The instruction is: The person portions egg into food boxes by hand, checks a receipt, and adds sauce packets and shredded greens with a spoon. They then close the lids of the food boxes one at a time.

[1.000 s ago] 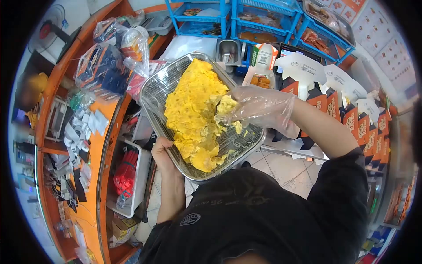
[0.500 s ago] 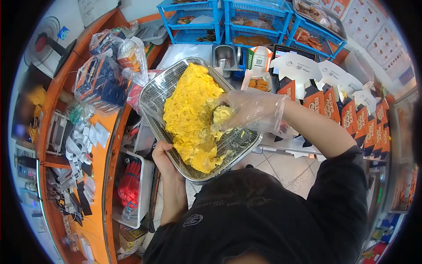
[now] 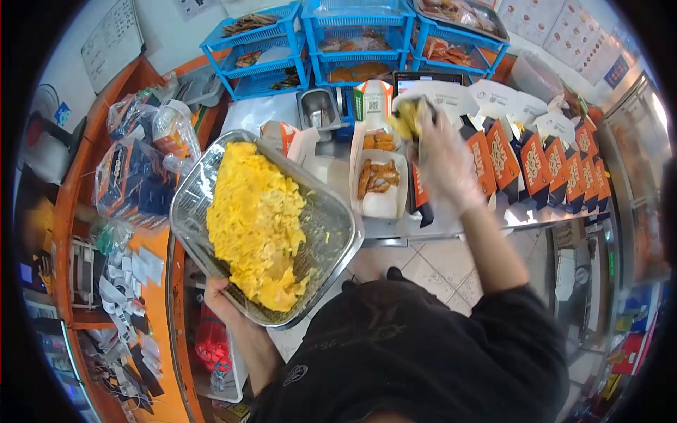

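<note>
My left hand (image 3: 227, 304) grips the lower left edge of a deep metal tray (image 3: 337, 255) and holds it tilted in front of me. A large heap of yellow scrambled egg (image 3: 254, 222) fills much of the tray, with bare metal along its right side. My right hand (image 3: 450, 158), in a clear plastic glove and smeared by motion, is closed on a small dark-rimmed scoop (image 3: 403, 121) with yellow egg in it. It hovers over the counter beside the open orange boxes (image 3: 502, 154). Just left of it lies a paper box with fried pieces (image 3: 379, 178).
Blue tiered baskets (image 3: 360, 44) with packed food stand at the back. A small steel container (image 3: 319, 109) sits before them. On the left are bagged boxes (image 3: 134, 180) and an orange counter (image 3: 159, 247) strewn with papers. A tiled floor (image 3: 437, 271) shows below.
My right hand has lifted out of the egg and moved right and up over the boxes with the scoop. The tray, in my left hand, now appears lower and further left.
</note>
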